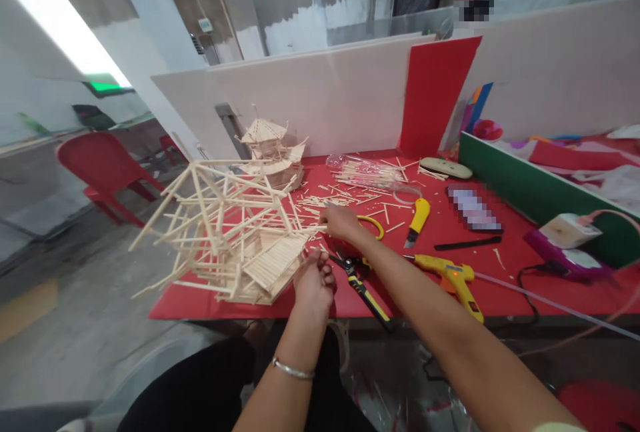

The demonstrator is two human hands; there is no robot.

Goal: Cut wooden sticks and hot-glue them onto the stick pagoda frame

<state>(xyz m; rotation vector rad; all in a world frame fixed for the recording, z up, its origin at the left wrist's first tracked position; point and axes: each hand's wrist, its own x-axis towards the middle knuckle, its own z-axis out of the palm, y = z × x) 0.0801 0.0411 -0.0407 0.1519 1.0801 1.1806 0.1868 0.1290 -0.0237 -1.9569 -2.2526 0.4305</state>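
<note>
A large house frame of thin wooden sticks (220,232) stands on the left end of the red table (500,285). My left hand (314,282) rests at the table's front edge, fingers curled against the frame's slatted base. My right hand (341,222) reaches over the loose sticks (320,204), its fingers closed in a pinch on a thin stick that points left toward the frame. A smaller finished stick pagoda (273,152) stands behind the frame.
Cutting pliers (360,282), a yellow glue gun (455,279), a yellow utility knife (417,219), a stick bundle in clear wrap (365,172), a blurred phone (473,209) and a purple device (565,259) lie on the table. White partitions stand behind; a red chair (103,172) stands left.
</note>
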